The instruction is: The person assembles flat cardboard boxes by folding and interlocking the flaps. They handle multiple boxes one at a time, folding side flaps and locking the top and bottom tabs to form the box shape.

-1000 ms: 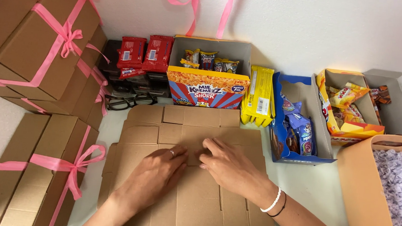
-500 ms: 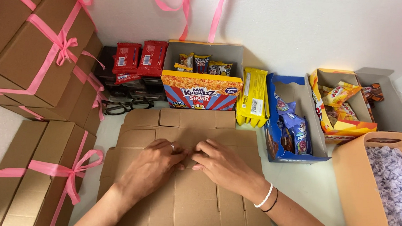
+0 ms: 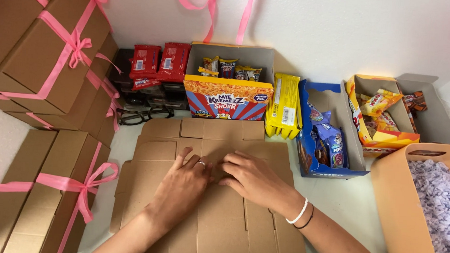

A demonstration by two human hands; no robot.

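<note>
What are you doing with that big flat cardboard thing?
A person has both hands pressed flat on an unfolded cardboard box blank lying on the table. The left hand and the right hand meet near its middle, palms down, holding nothing. Behind it stand open boxes of snack packets, and at the left are closed brown boxes tied with pink ribbon. An orange bin of shredded paper stands at the right.

- A home gift-packing corner against a white wall.
- Ribbon-tied cardboard boxes (image 3: 46,53) are stacked up.
- Opened snack cartons (image 3: 228,99) line the white table (image 3: 353,203).
- A tub of shredded paper (image 3: 434,201) stands by.
</note>
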